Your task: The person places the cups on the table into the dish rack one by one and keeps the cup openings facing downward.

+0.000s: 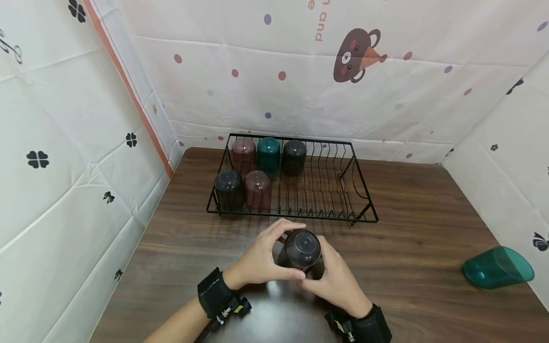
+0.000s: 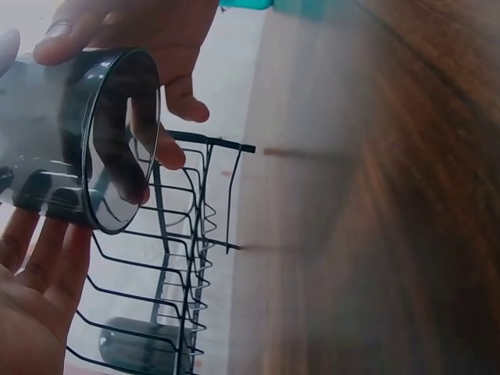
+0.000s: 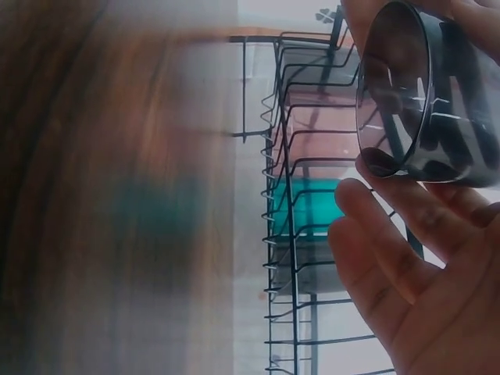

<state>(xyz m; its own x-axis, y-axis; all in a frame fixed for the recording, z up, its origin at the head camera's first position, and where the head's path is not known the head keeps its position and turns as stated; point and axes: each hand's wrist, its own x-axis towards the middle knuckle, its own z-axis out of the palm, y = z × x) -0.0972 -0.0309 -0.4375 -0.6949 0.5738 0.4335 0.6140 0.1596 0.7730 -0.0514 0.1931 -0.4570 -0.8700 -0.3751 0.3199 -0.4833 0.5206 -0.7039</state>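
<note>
Between both hands, over the table in front of the rack, is a dark grey see-through glass (image 1: 302, 250), bottom up. My left hand (image 1: 267, 257) holds it from the left, fingers and thumb curved about its side. From the right, my right hand (image 1: 336, 278) grips it as well, the two thumbs close together at the near side. In the left wrist view the glass (image 2: 47, 133) has its rim facing the table. The right wrist view shows some right-hand fingers (image 3: 383, 258) clear of the glass (image 3: 461, 109).
A black wire rack (image 1: 326, 218) stands behind the hands. Its left part holds upturned glasses: pink (image 1: 243, 155), teal (image 1: 268, 155) and dark (image 1: 293, 157) behind, dark (image 1: 228, 190) and pink (image 1: 258, 190) in front. Far right is another teal glass (image 1: 484, 269), mouth visible, near the wall sheet.
</note>
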